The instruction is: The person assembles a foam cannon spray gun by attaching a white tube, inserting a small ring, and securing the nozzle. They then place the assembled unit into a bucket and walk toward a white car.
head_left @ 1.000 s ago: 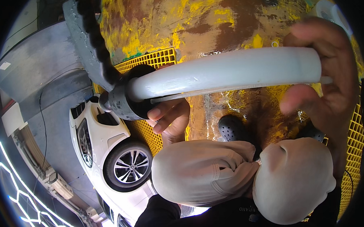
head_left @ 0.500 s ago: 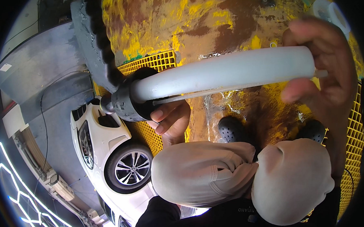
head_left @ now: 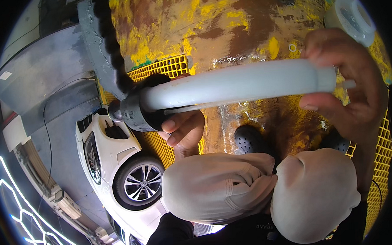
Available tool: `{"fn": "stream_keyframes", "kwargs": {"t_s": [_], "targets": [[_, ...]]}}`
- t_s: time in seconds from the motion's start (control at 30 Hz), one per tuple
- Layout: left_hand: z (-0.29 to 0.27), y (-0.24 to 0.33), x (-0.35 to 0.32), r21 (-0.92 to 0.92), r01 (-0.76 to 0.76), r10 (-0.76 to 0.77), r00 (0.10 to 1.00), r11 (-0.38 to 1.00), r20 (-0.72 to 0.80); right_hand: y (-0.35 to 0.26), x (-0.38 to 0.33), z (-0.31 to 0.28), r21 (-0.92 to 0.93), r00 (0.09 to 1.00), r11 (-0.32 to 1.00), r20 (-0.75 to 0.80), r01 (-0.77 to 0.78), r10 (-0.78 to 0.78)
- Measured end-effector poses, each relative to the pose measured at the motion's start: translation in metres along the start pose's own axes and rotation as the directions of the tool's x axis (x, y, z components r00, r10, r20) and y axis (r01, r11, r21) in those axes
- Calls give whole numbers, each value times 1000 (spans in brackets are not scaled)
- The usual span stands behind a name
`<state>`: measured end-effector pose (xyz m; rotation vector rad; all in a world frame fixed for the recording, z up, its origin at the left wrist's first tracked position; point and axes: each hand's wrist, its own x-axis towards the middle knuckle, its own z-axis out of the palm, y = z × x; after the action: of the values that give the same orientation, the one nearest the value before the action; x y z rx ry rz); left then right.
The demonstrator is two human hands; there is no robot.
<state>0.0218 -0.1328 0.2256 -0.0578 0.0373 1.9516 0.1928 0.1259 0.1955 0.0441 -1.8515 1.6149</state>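
Observation:
My left hand (head_left: 185, 129) is closed around a black cylindrical collar (head_left: 136, 112) with a rounded shiny end. Out of the collar a long, curved, translucent white plastic tube (head_left: 238, 85) runs to the right. Along its lower side lies a thin pale tube (head_left: 186, 109), and a small nib shows past its far end. My right hand (head_left: 347, 76) curls around that far end, fingers on the upper side and thumb below, pinching it. My left palm and some of its fingers are hidden behind the collar.
A translucent plastic tub (head_left: 353, 19) and a small white ring (head_left: 292, 47) lie on the yellow-stained brown floor (head_left: 227, 38). Yellow grating (head_left: 163, 68) borders it. A grey ridged strip (head_left: 98, 43) and a white car (head_left: 114, 148) are at left. My black clogs (head_left: 251, 139) stand below.
The tube's right end has dropped slightly and a stepped narrower end now shows. My right fingers have come in from apart to touch it. My left hand stays with the collar.

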Motion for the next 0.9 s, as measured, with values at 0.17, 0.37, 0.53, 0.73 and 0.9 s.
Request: {"fn": "stream_keyframes", "kwargs": {"t_s": [0.17, 0.37, 0.53, 0.73, 0.9], "targets": [[0, -2, -1, -6, -32, 32, 999, 999, 2, -8, 6, -11, -63, 974, 984, 145, -168, 176], [3, -2, -1, 32, -65, 66, 997, 997, -30, -3, -4, 4, 104, 975, 972, -50, -212, 218], [3, -3, -2, 40, -70, 72, 997, 997, -32, -12, 2, -9, -99, 963, 972, 149, -212, 225], [-2, -4, -4, 8, -109, 109, 994, 994, -31, -13, 19, -21, -225, 848, 889, 278, -399, 451], [-4, -1, -6, 3, -85, 85, 996, 996, -14, -5, 1, -8, -157, 979, 976, 119, -149, 169]]}}
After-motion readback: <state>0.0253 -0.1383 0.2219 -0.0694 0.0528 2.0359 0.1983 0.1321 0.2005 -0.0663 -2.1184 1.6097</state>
